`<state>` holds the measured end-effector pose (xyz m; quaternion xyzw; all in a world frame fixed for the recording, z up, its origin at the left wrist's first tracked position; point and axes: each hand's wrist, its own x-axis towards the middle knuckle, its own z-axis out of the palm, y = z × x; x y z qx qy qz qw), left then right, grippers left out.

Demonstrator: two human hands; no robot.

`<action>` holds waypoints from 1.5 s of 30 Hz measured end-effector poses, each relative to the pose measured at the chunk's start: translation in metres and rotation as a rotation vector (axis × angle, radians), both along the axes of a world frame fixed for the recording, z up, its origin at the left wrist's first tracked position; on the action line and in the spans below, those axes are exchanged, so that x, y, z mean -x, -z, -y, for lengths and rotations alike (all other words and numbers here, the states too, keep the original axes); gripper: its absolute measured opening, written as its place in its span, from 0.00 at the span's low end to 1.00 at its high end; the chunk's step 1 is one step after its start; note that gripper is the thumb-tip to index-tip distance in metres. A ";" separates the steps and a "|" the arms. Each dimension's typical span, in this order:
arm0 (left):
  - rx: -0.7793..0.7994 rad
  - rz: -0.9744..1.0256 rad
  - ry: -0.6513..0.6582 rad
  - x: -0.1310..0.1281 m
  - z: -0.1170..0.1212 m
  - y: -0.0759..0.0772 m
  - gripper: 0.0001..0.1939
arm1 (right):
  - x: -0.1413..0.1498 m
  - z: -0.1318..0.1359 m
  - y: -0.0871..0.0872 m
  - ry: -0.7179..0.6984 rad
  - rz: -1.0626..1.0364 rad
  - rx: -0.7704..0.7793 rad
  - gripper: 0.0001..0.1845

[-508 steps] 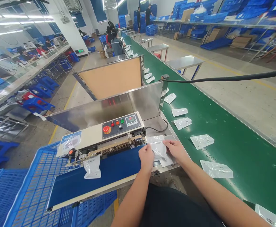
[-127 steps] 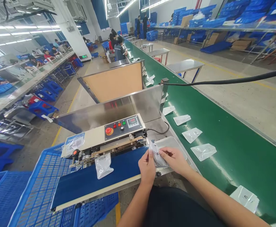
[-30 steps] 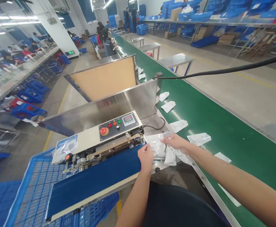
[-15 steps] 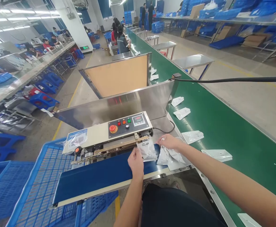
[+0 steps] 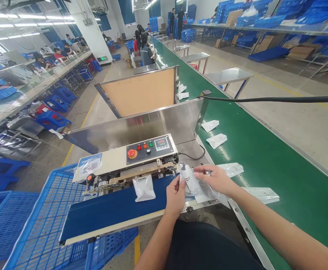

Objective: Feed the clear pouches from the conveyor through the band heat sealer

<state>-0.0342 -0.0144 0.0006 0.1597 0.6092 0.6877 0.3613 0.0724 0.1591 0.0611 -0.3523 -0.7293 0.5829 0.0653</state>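
My left hand [image 5: 176, 195] pinches the left edge of a small white pouch [image 5: 190, 180], tilted just above the right end of the blue belt [image 5: 104, 212]. At the pouch's upper right edge, the bent fingers of my right hand [image 5: 216, 179] are closed on it, partly hiding the contact. More white plastic pouches [image 5: 204, 195] lie beneath my hands on the metal shelf. Farther left, a flat white pouch [image 5: 144, 188] rests on the blue belt, its top edge at the sealing machine [image 5: 116, 157].
On my right runs a green conveyor [image 5: 267, 157] with several white pouches [image 5: 217, 140] on it. A blue plastic crate [image 5: 44, 210] stands under the belt's left end. Behind the machine rises a metal panel [image 5: 141, 125]. A black cable [image 5: 265, 99] spans the conveyor.
My left hand has let go of one pouch, which has travelled left along the blue belt. Both hands have shifted right, and another pouch is now lifted between them.
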 end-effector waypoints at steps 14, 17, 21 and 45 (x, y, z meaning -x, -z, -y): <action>0.326 0.129 -0.295 0.010 -0.037 0.041 0.29 | 0.021 -0.015 0.056 0.198 0.265 0.218 0.19; 0.323 0.150 -0.333 0.020 -0.028 0.044 0.30 | 0.043 -0.007 0.056 0.134 0.266 0.176 0.20; 0.315 0.168 -0.395 0.032 -0.005 0.047 0.30 | 0.064 0.013 0.059 0.072 0.253 0.179 0.20; 0.155 -0.139 -0.101 -0.009 0.005 -0.002 0.26 | -0.007 0.047 0.044 0.130 -0.101 0.100 0.32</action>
